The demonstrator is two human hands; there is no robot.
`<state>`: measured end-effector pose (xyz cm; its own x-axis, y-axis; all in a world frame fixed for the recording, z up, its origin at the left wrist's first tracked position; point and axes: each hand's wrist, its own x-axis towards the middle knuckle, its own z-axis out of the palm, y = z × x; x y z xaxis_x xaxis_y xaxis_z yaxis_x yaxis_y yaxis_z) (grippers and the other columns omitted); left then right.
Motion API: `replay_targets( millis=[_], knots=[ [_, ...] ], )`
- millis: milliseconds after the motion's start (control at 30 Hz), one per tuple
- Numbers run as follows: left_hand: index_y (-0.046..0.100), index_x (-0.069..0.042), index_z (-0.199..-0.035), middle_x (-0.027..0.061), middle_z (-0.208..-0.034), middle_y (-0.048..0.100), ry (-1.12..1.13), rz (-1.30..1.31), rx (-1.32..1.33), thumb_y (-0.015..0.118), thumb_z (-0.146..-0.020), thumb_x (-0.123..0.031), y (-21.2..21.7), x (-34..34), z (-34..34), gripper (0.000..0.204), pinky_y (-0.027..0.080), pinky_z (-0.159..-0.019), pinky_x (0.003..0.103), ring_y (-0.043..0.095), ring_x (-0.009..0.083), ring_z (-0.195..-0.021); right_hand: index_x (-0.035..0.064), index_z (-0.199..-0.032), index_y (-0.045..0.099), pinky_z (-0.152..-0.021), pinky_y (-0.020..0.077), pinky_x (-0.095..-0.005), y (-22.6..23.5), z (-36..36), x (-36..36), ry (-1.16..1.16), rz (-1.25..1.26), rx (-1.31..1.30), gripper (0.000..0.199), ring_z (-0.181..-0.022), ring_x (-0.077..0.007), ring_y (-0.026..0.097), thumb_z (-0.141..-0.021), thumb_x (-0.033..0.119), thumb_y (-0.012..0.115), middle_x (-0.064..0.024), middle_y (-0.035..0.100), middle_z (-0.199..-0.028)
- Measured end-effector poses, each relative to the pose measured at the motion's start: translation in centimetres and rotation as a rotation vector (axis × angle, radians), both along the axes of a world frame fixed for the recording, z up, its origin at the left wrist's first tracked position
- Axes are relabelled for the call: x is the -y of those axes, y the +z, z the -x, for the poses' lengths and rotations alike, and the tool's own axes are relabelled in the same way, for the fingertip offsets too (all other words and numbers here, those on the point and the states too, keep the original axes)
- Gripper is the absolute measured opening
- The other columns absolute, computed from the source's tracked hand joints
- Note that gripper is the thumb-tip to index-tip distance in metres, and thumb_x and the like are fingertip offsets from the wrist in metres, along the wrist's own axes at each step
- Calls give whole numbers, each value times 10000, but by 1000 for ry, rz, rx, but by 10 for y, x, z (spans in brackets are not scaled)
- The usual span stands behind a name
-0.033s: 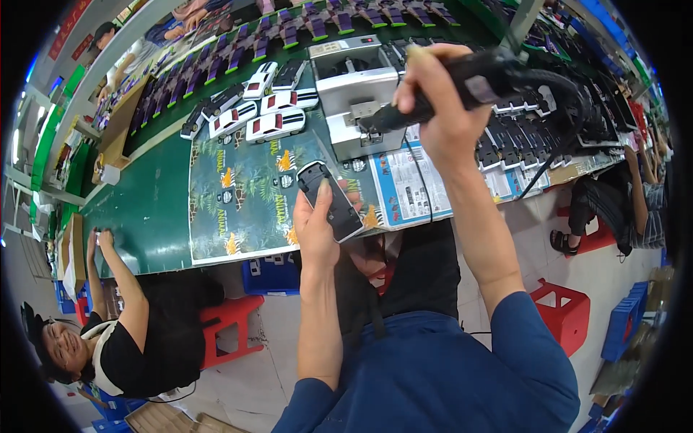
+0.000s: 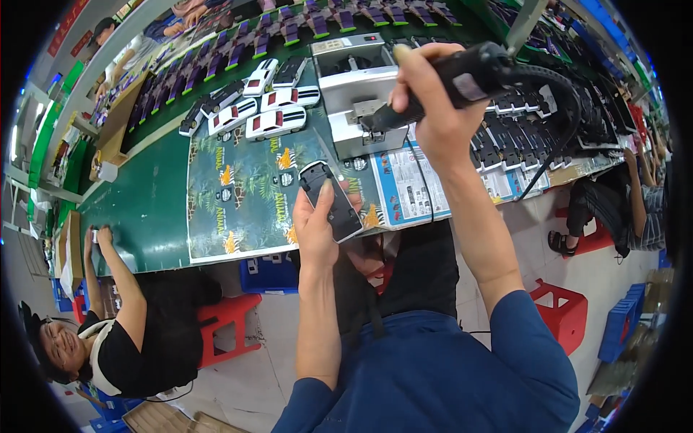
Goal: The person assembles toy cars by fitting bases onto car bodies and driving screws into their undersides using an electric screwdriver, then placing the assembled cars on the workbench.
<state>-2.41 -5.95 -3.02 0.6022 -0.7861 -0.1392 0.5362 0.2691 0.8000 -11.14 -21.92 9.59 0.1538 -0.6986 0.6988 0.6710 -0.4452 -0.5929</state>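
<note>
My left hand [image 2: 315,229] is closed around a toy car [image 2: 339,209] above the near edge of the workbench. The car's black underside faces up, with my thumb pressed on it. My right hand [image 2: 449,123] grips a black electric screwdriver [image 2: 473,78], its cable looping off to the right. The driver slants down to the left, its tip at the front of a silver metal screw feeder [image 2: 359,92]; the tip's exact contact is hard to make out. Left of the feeder lie several white toy cars [image 2: 276,124] and dark ones.
A patterned sheet [image 2: 245,195] covers part of the green bench [image 2: 155,209]. Rows of black car undersides [image 2: 498,141] fill the right side; purple parts [image 2: 260,47] line the far side. A co-worker [image 2: 130,325] sits at left. A red stool [image 2: 559,314] stands at right.
My right hand and the screwdriver have shifted very slightly left. My left hand holds the toy car as before.
</note>
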Motion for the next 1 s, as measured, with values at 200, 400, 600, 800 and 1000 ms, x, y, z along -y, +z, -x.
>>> replay_targets(
  millis=[200, 400, 600, 800, 1000],
  knots=[
    [572, -34, -1089, 105, -956, 686, -10, 11, -18, 618, -948, -131, -1, 2, -3, 177, 589, -686, 315, 702, 182, -772, 12, -818, 638, -451, 416, -189, -5, -20, -1, -182, 218, -273, 122, -478, -68, 565, -828, 62, 748, -18, 607, -614],
    [573, -9, -1086, 142, -981, 692, -88, 4, -50, 606, -944, -106, -5, 2, -10, 175, 594, -702, 324, 706, 202, -799, 15, -684, 625, -374, 382, -236, 21, -26, -3, -35, -102, -453, 245, -370, -128, 519, -854, 150, 738, -44, 570, -504],
    [573, 1, -1074, 143, -970, 691, -83, -29, -35, 611, -938, -103, -4, 2, -10, 175, 596, -685, 321, 706, 209, -784, -12, -816, 612, -402, 420, -285, 16, -3, -8, 266, -248, -315, 131, -390, -155, 499, -865, 90, 679, -75, 566, -569],
    [596, -3, -1048, 117, -951, 693, -58, 1, 13, 630, -908, -59, 6, 1, -5, 155, 579, -643, 289, 690, 161, -753, 17, -958, 563, -532, 466, -293, 9, -3, -40, 518, -21, -11, 142, -504, -132, 524, -953, 159, 559, -56, 527, -701],
    [593, 18, -1131, 124, -930, 696, -65, -10, 39, 618, -906, -48, -3, 4, -3, 236, 600, -667, 305, 705, 193, -747, 24, -934, 513, -559, 489, -328, -12, -5, -44, 317, -38, -233, 113, -511, -147, 507, -951, 136, 519, -82, 509, -699]
  ],
)
